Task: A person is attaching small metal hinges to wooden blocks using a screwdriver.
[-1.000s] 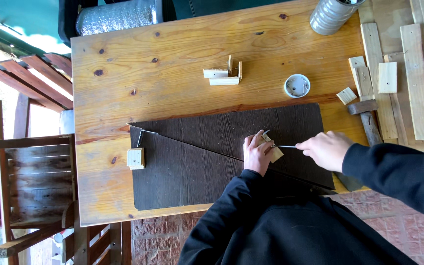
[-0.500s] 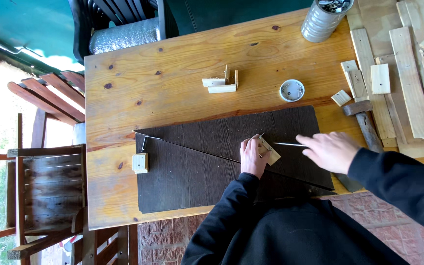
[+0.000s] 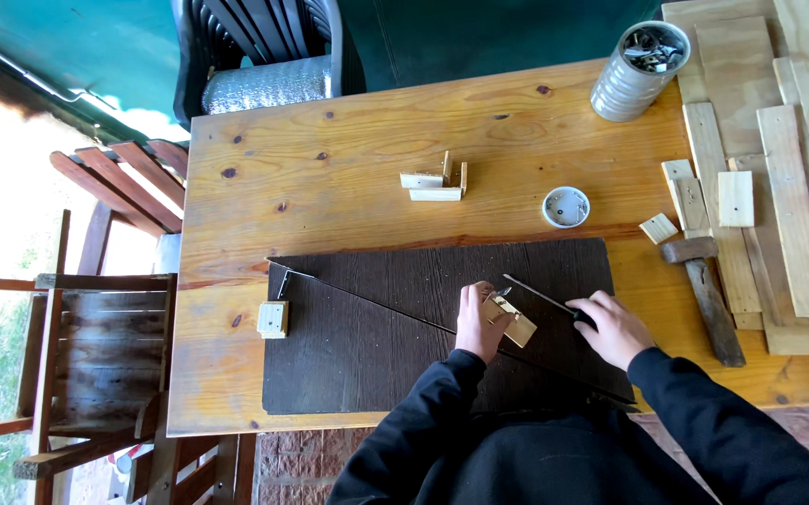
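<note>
Wooden block (image 3: 514,324) — small, pale, with a bit of metal at its upper end — lies on the dark board (image 3: 376,346) that covers the near part of the wooden table (image 3: 348,140). Among the containers, a ribbed metal can (image 3: 631,77) at the far right corner holds a heap of small metal pieces, and a little round white tub (image 3: 565,207) near the board's far edge holds a few tiny bits, too small to tell. The left hand (image 3: 477,324) is closed on the block, fingers curled over its left side, wrist coming up from the near edge. The right hand (image 3: 610,327) lies just to the block's right, gripping a thin dark rod (image 3: 537,295) whose tip slants up-left toward the block's metal piece. A hammer (image 3: 706,295) rests beside loose planks (image 3: 779,187) on the right, another small block (image 3: 273,319) sits at the board's left edge, and a small wooden assembly (image 3: 437,182) stands at mid-table.
</note>
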